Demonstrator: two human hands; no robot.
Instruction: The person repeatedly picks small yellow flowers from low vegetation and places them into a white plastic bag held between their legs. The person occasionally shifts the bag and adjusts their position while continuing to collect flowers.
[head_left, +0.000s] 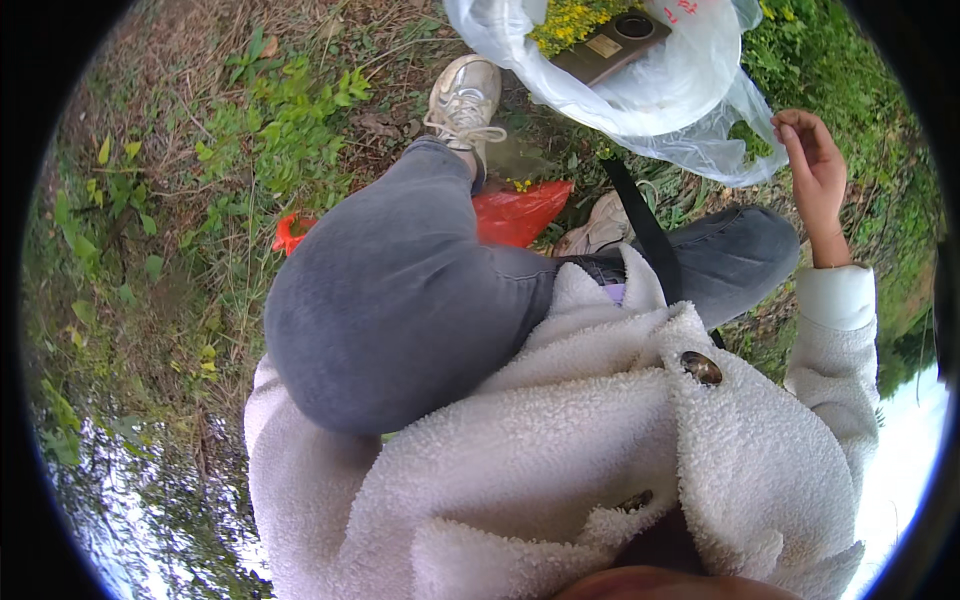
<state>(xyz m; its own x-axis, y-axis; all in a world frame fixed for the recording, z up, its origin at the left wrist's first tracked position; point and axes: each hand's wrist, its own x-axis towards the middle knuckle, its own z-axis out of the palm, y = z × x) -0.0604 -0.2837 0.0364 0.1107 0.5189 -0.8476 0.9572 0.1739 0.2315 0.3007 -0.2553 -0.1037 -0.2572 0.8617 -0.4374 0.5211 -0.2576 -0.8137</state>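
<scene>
My right hand (814, 165) is at the upper right, with thumb and forefinger pinched on the handle edge of a translucent white plastic bag (690, 139). The bag gapes open at the top of the view. Inside it lie small yellow flowers (574, 26) and a dark brown box (600, 54) with a round dark opening and a pale label. Red markings show on the bag's plastic. My left hand is out of view; the left sleeve goes behind my bent knee (375, 315).
Under my legs lies a red plastic bag (521, 214) with bits of yellow flower on it. A black strap (645, 217) hangs from my coat. Beside my left shoe (465, 97) grow low green plants (292, 127) among dry grass. More greenery (795, 64) stands behind the white bag.
</scene>
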